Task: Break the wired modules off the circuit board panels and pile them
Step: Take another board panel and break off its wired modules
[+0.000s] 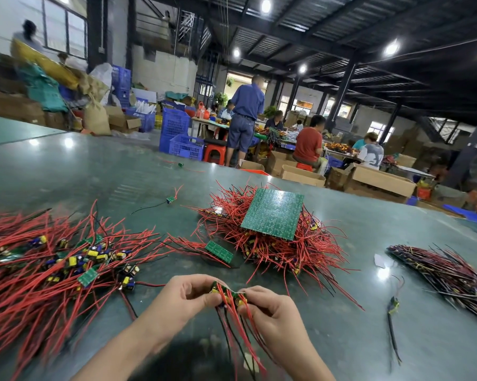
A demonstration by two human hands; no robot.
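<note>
- Head view, lower centre of the frame: the left hand and the right hand meet over the table, each pinching one end of a small strip of wired modules; fingers and thumbs are curled round the strip, and its red and black leads hang down between the wrists toward the bottom edge.
- Left of the frame: a wide pile of separated modules sprawls across the table, red wires fanning out, yellow and blue components and small green boards mixed in. It lies just beside the left forearm.
- Centre, above the hands: a heap of panels bristling with red wires, with a green circuit board panel lying tilted on top, solder side up.
- Between that heap and the left pile: a small green panel piece with red wires trailing leftward.
- Right of the frame: a darker stack of panels with dark and reddish wires, well apart from the hands; a single loose module with a black lead lies between it and the right hand.
- Upper centre of the table: two stray modules, one farther back.
- Background, upper half: blue crates, cardboard boxes, and other people at benches, one standing, several seated.
</note>
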